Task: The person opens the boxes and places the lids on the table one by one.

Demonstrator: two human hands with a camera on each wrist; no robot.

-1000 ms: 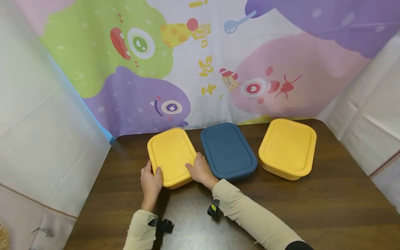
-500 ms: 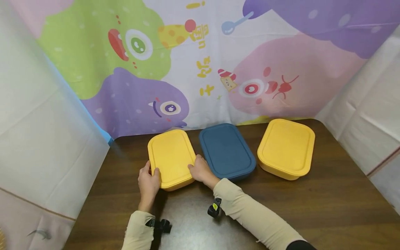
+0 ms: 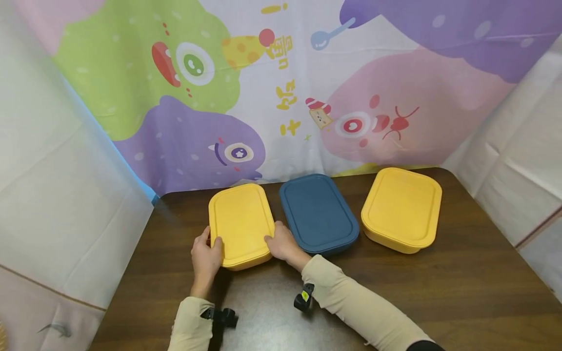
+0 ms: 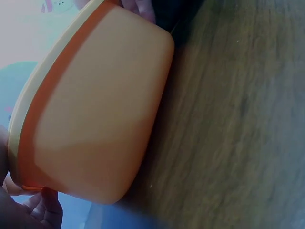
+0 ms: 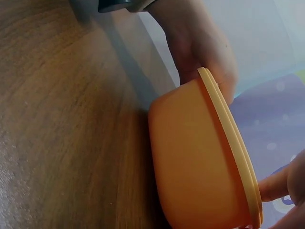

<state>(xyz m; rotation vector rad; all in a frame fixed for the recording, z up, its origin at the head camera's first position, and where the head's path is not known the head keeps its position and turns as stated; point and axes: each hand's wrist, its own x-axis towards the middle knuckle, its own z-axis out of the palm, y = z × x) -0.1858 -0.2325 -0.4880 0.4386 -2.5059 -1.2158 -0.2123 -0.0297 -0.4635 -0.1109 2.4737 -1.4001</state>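
Note:
A yellow lidded food container [image 3: 241, 224] sits at the left of the row on the table. My left hand [image 3: 205, 256] grips its left edge near the front, thumb on the lid rim. On the opposite edge, my right hand [image 3: 283, 243] holds the front right corner, thumb on top. Seen from the left wrist, fingers [image 4: 50, 205] curl under the rim of the container [image 4: 100, 105]. The right wrist view shows the container's side [image 5: 200, 152] with a hand at each end. The lid is on, so any contents are hidden.
Close to the right hand lies a blue lidded container [image 3: 319, 213]. Another yellow container [image 3: 402, 208] stands further right. The brown wooden table [image 3: 395, 292] meets a printed cartoon cloth [image 3: 298, 156] at its back edge.
The held yellow container has turned slightly and come a little toward me, both hands moving with it. The other containers stay where they were on the table.

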